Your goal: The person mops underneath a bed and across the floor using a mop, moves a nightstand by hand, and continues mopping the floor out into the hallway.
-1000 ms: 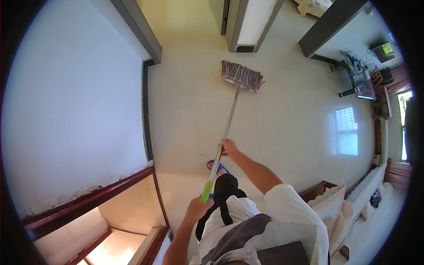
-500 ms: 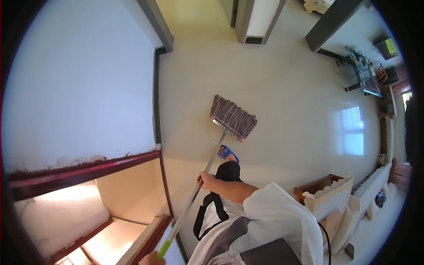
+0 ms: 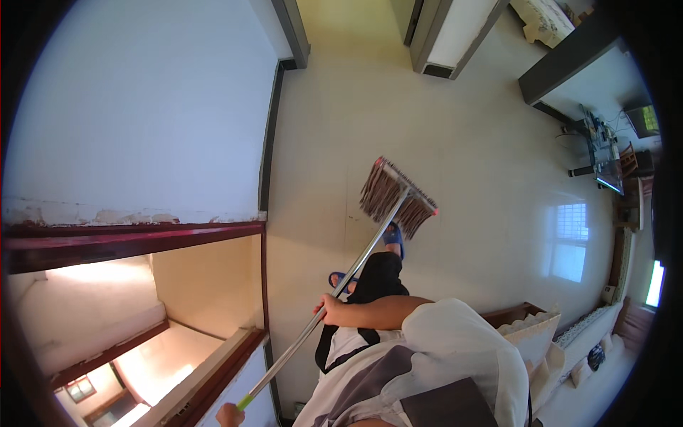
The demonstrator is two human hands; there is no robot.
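Note:
My right hand [image 3: 328, 310] is closed around the middle of a mop's silver metal pole [image 3: 364, 255]. At lower left my left hand [image 3: 229, 414] grips the pole's upper end, beside its green grip section [image 3: 245, 402]. The pole slants away from me to a wide mop head [image 3: 377, 193] of brown-grey strands, which touches the pale floor just ahead of my feet. The strands fall back toward me from the bar, which has red tips. Part of one blue slipper [image 3: 394, 233] lies close beside the strands; the other slipper [image 3: 340, 280] is left of the pole.
A white wall [image 3: 142, 114] with a dark skirting board stands on the left, above a red-framed opening [image 3: 135, 238]. Doorways lie ahead past a grey-edged pillar [image 3: 459, 35]. At right are a glass-topped stand [image 3: 603, 142] and a cream-covered sofa [image 3: 530, 334].
The mop head has turned over: its strands pointed away from me and now trail toward me. Both hands keep their hold. My view has shifted slightly, and a second slipper has come into sight.

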